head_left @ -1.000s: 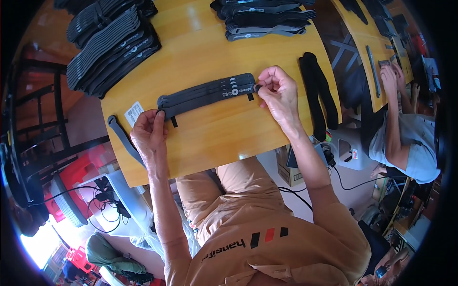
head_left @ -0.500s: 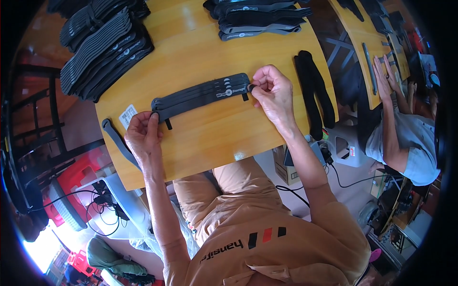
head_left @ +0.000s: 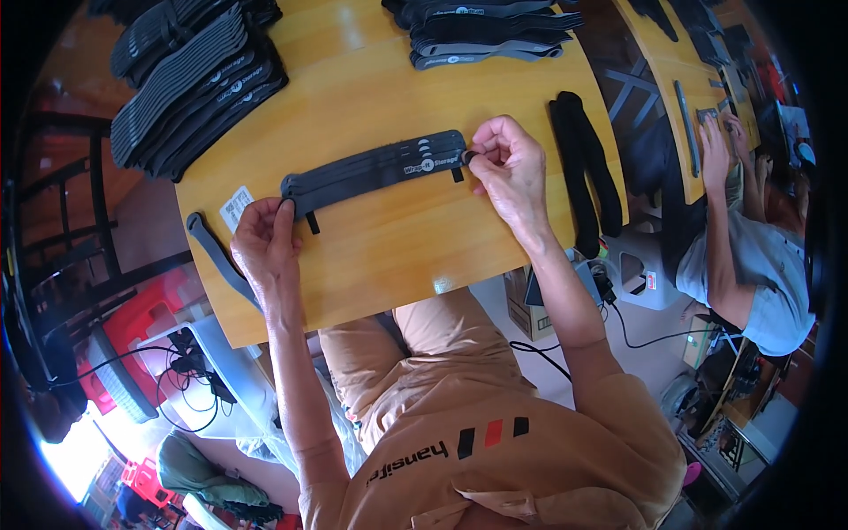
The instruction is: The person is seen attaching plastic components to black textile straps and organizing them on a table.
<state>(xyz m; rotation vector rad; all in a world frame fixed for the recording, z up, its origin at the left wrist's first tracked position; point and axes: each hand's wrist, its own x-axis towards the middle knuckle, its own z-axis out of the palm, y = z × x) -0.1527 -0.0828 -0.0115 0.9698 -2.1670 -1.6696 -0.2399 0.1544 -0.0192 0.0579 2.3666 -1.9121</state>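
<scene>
A flat bundle of dark grey straps (head_left: pixel 371 173) with white printing lies slantwise on the wooden table in front of me. My left hand (head_left: pixel 268 237) pinches its left end between thumb and fingers. At the opposite end, my right hand (head_left: pixel 514 172) is closed in a pinch on the tip of the bundle, where a small dark piece shows between the fingertips. Two short black tabs (head_left: pixel 313 222) stick out below the bundle's near edge. Left of my left hand, a single loose grey strap (head_left: pixel 221 261) reaches the table's edge, and a white printed label (head_left: pixel 236 205) lies beside the hand.
Tall piles of straps (head_left: pixel 194 102) fill the far left of the table (head_left: pixel 380 256); more bundles (head_left: pixel 486 44) lie at the back. Two long black strips (head_left: pixel 585 172) lie at the right. A co-worker (head_left: pixel 746 274) handles things at another table. Cables (head_left: pixel 539 353) hang below the right edge.
My hands keep their pinch on both ends of the bundle, with barely any shift. The co-worker's hands have come apart and moved over their table.
</scene>
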